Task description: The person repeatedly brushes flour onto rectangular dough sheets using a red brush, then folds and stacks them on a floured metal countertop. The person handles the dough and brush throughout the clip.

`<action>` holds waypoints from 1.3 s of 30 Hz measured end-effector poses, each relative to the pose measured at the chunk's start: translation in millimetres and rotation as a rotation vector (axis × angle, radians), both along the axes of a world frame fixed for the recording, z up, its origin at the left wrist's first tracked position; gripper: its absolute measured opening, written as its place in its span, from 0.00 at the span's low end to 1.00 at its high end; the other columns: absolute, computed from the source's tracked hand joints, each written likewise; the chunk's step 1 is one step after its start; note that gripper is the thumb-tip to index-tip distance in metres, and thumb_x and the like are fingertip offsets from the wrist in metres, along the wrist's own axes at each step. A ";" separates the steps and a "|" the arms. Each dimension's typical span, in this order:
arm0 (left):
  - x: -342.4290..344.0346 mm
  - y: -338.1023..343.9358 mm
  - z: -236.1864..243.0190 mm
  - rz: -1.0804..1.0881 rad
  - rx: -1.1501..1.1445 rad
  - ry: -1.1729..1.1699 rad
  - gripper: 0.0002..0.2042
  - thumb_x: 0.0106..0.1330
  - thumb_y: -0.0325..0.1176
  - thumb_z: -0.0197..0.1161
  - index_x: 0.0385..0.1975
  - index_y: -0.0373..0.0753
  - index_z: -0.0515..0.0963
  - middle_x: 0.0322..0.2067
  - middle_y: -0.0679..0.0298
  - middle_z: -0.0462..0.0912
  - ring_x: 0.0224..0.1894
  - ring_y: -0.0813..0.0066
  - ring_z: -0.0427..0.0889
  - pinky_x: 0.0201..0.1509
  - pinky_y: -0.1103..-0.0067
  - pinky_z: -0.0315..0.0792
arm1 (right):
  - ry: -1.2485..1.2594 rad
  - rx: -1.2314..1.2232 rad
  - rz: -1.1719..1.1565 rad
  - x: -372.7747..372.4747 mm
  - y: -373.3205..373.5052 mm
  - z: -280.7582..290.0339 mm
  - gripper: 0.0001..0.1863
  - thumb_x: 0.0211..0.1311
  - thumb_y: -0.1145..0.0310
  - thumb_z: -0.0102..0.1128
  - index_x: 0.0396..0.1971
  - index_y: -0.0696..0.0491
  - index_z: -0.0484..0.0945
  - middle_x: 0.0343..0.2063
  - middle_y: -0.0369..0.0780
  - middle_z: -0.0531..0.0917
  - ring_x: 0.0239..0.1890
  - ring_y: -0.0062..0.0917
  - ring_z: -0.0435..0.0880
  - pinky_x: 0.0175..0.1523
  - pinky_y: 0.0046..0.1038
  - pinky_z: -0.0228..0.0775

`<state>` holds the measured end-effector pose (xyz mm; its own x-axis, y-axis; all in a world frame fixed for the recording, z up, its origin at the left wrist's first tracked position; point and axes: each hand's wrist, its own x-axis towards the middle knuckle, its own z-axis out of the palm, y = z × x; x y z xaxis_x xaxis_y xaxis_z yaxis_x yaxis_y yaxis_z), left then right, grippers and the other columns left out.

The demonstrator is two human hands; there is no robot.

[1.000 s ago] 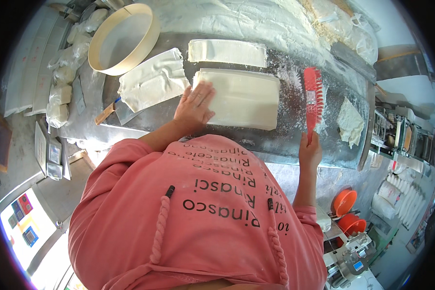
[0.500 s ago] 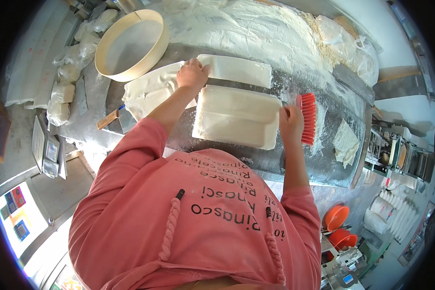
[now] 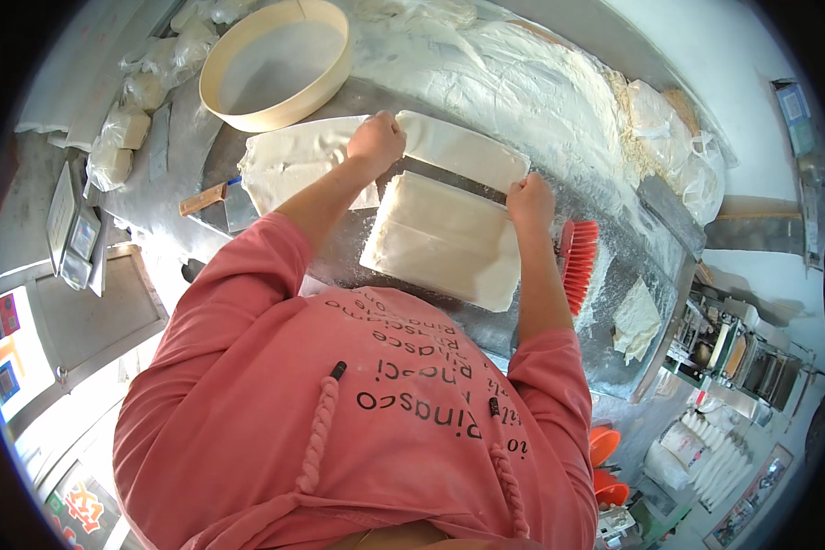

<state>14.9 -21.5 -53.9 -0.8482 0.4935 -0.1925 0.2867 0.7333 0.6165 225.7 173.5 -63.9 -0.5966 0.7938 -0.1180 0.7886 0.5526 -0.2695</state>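
Note:
My left hand (image 3: 376, 145), fingers closed, pinches the left end of the far dough sheet (image 3: 463, 151), right beside the left dough sheet (image 3: 293, 170). At the opposite end of the far sheet, my right hand (image 3: 530, 203) has its fingers curled shut on the right corner. The far sheet is a flat, pale rectangle. Nearer to me lies a second rectangular dough stack (image 3: 445, 240), with a strip of dark table between the two. A red-bristled brush (image 3: 577, 266) rests just right of my right wrist.
A round wooden-rimmed sieve (image 3: 275, 117) stands at the far left. Flour (image 3: 486, 64) covers the back of the table (image 3: 330, 261). A wooden-handled blade (image 3: 203, 199) lies left, and a dough scrap (image 3: 636, 321) right. Plastic bags (image 3: 665, 137) sit at the back right.
My right hand has moved from the near dough's right edge to the far sheet's right corner. My left hand stays at the far sheet's left end. The whole view has turned slightly.

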 end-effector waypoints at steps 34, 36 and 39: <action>84.1 116.1 -4.7 -0.373 0.231 -0.490 0.09 0.60 0.32 0.56 0.30 0.33 0.79 0.23 0.59 0.82 0.24 0.73 0.81 0.28 0.75 0.75 | 0.867 -0.588 -0.208 -0.1 -9.1 8.1 0.10 0.60 0.76 0.49 0.41 0.59 0.73 0.34 0.41 0.83 0.34 0.27 0.83 0.37 0.28 0.75; 78.5 117.6 -13.8 -0.356 0.298 -0.623 0.08 0.61 0.30 0.56 0.31 0.32 0.79 0.24 0.60 0.82 0.23 0.75 0.81 0.27 0.77 0.74 | 0.763 -0.608 -0.299 0.4 -4.5 9.0 0.07 0.60 0.74 0.51 0.38 0.58 0.74 0.31 0.39 0.82 0.29 0.23 0.81 0.30 0.24 0.71; 75.5 117.7 -19.9 -0.362 0.330 -0.697 0.07 0.62 0.28 0.55 0.31 0.31 0.79 0.25 0.60 0.82 0.24 0.76 0.81 0.27 0.78 0.74 | 0.631 -0.825 -0.436 -2.0 -4.3 22.8 0.07 0.61 0.69 0.54 0.35 0.56 0.75 0.25 0.37 0.80 0.22 0.18 0.77 0.22 0.20 0.63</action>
<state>90.5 96.2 -73.9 -0.3681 0.8341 -0.4108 -0.0559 0.4212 0.9052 223.7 169.1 -41.1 -0.4260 0.7679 -0.4783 0.4646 -0.2680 -0.8440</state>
